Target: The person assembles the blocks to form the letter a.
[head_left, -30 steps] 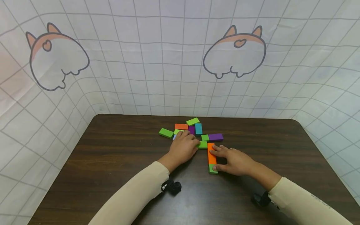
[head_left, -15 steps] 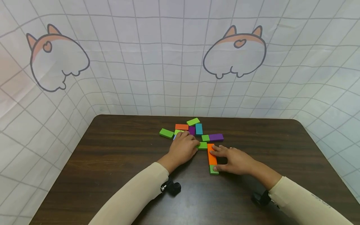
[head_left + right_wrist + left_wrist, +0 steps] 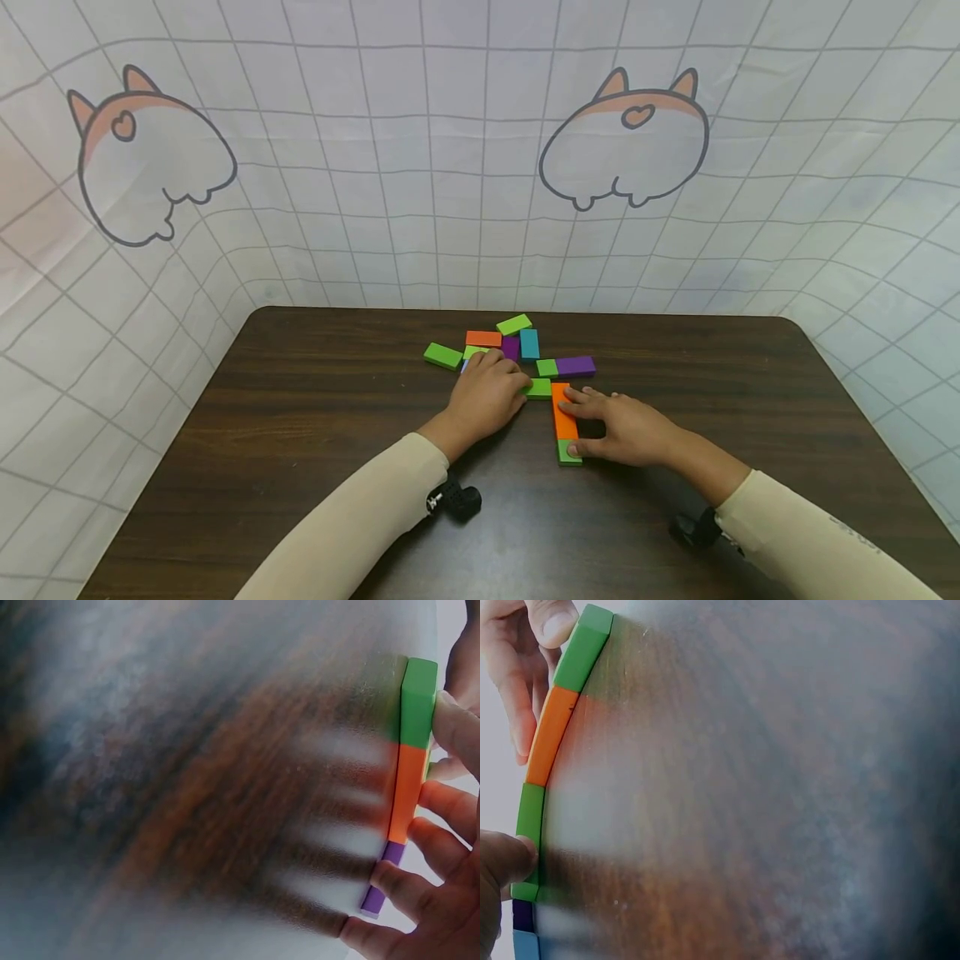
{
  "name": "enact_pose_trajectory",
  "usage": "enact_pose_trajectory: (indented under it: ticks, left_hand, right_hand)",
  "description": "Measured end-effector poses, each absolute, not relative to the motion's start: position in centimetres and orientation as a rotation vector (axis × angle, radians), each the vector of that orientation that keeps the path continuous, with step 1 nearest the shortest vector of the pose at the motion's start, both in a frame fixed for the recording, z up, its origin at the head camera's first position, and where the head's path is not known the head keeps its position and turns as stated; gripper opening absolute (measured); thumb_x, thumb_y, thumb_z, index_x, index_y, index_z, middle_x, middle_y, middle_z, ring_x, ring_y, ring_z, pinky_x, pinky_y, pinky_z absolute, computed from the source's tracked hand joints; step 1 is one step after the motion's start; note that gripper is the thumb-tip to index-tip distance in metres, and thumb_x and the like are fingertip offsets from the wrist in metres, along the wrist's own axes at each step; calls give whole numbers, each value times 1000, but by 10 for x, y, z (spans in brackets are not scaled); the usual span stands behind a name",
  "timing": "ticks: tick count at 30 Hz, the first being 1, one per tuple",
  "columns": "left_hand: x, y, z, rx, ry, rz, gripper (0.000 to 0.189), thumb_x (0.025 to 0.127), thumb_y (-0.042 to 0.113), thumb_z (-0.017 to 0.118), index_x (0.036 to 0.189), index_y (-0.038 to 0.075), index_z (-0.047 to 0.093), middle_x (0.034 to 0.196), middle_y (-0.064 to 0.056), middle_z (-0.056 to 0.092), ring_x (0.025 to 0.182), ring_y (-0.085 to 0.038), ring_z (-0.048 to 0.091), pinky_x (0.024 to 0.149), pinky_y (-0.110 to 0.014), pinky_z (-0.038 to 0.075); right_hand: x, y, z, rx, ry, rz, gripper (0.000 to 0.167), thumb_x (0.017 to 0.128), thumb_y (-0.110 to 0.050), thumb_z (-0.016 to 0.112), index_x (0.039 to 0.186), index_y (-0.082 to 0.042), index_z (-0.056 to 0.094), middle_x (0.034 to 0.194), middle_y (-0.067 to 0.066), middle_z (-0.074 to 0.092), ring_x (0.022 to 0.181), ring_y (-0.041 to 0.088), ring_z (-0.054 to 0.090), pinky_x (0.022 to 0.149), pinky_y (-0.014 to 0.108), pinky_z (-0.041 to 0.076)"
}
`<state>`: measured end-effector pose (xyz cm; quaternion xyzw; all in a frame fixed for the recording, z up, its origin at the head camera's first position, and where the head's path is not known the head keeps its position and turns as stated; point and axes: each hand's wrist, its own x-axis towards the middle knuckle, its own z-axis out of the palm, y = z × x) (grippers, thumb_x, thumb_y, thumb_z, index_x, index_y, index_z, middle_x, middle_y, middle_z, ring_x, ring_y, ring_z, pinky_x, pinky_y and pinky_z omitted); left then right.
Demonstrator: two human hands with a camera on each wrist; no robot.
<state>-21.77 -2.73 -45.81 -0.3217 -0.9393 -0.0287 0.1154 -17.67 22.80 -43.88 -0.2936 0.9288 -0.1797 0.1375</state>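
Note:
In the head view my left hand (image 3: pixel 487 393) lies over the near left part of a flat arrangement of coloured wooden blocks, hiding some of them. Its thumb touches a green block (image 3: pixel 529 810) in the left wrist view. My right hand (image 3: pixel 626 429) rests beside an orange block (image 3: pixel 565 412) and the green block (image 3: pixel 568 452) at its near end. Its fingers are spread; the fingertips touch the orange block and the thumb touches the green one. In the right wrist view a purple block (image 3: pixel 382 881) lies beyond the orange block, near the outer fingers.
Around the hands lie an orange-red block (image 3: pixel 483 338), a teal block (image 3: pixel 529 344), a purple block (image 3: pixel 511 347), and green blocks, one at the left (image 3: pixel 443 356) and another at the back (image 3: pixel 513 324). A dark wooden table (image 3: pixel 300 433) meets a white grid curtain (image 3: pixel 390 167) behind.

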Motion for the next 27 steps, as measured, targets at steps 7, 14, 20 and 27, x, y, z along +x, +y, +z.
enact_pose_trajectory:
  ticks: [7, 14, 20, 27]
  left_hand:
    - [-218, -28, -459, -941, -2753, -87, 22, 96, 36, 73, 116, 27, 78, 113, 7, 71, 108, -20, 53, 98, -41, 40]
    - [-219, -28, -460, -943, -2745, -74, 22, 96, 36, 73, 116, 28, 78, 113, 7, 70, 109, -19, 54, 99, -41, 40]
    - [-219, -28, -461, -945, -2742, -80, 22, 96, 35, 73, 117, 27, 77, 113, 7, 70, 110, -19, 54, 98, -41, 41]
    - [-219, -28, -462, -948, -2745, -82, 23, 96, 36, 74, 117, 27, 77, 113, 7, 70, 110, -19, 53, 98, -41, 41]
  right_hand:
    - [-176, 227, -439, -845, 2695, -520, 73, 93, -58, 68, 148, -13, 56, 160, 9, 40, 146, 35, 37, 111, 65, 32]
    - [-173, 225, -439, -804, 2700, -516, 75, 93, -59, 67, 150, -13, 54, 160, 9, 40, 146, 34, 36, 111, 64, 31]
    - [-173, 224, -439, -814, 2702, -516, 76, 93, -60, 66, 151, -13, 53, 160, 9, 40, 146, 35, 37, 111, 64, 32]
    - [-172, 225, -438, -812, 2698, -514, 75, 93, -59, 66, 151, -13, 53, 160, 8, 39, 146, 34, 36, 111, 64, 32]
